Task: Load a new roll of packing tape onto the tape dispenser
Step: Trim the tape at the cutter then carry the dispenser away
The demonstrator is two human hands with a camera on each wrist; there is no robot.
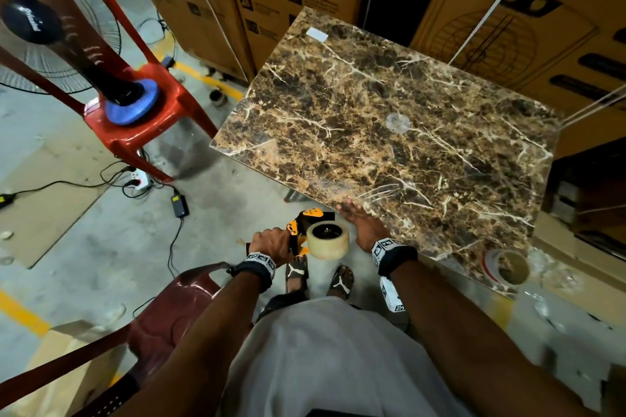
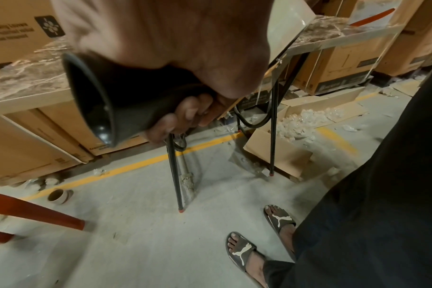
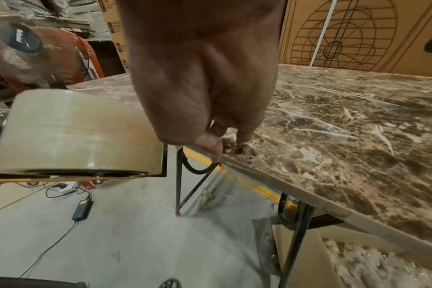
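Hands: left grips dispenser.

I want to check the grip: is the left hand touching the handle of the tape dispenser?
Touching. In the left wrist view, the left hand wraps its fingers around the black handle of the tape dispenser.

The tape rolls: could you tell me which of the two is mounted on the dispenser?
The full clear roll sits on the dispenser gripped by the left hand; the near-empty red-edged roll lies on the table.
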